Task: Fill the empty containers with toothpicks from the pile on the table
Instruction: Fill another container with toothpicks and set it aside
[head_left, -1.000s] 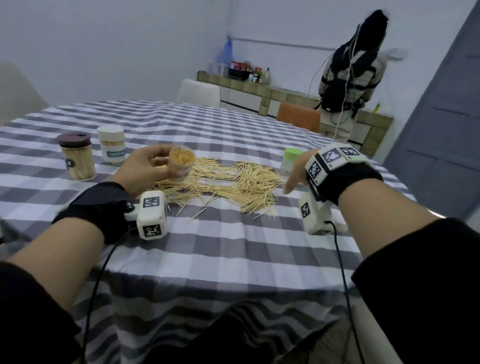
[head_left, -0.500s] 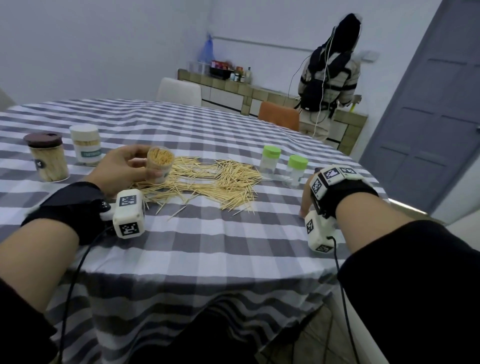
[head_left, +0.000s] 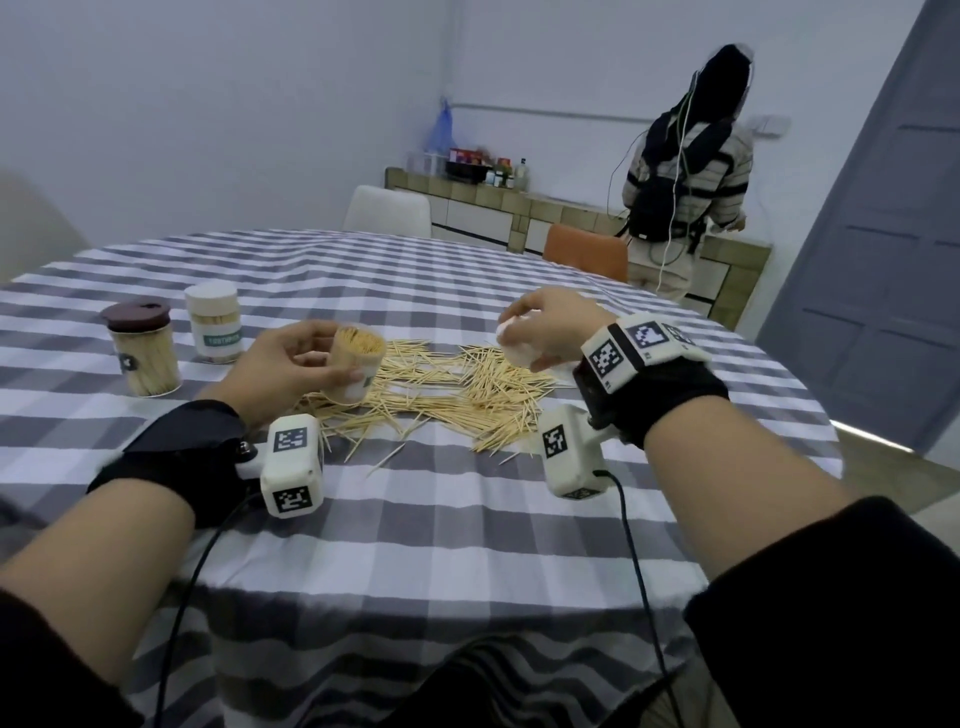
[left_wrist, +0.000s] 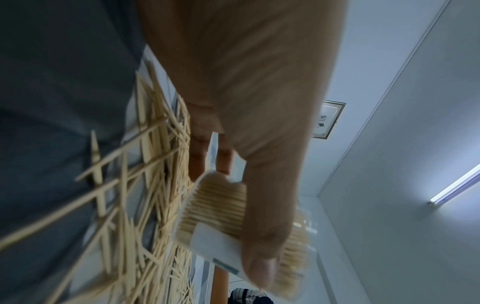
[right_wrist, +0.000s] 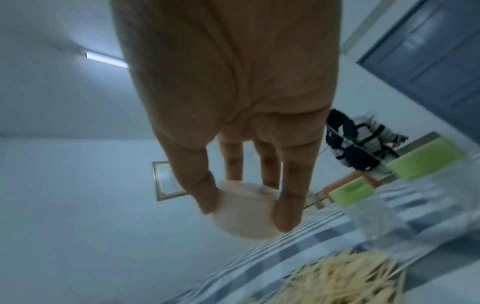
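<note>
Wooden toothpick pile (head_left: 457, 387): 1 | left hand (head_left: 280, 366) grip: filled container (head_left: 353, 369) | right hand (head_left: 550, 332) grip: white lid (head_left: 514, 345)

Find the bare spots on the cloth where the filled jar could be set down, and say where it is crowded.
Bare cloth lies between the pile and the near edge. More lies beyond the pile, toward the chairs. Crowded: the pile itself, the two capped jars at far left, and the green-lidded containers right of the pile.
</note>
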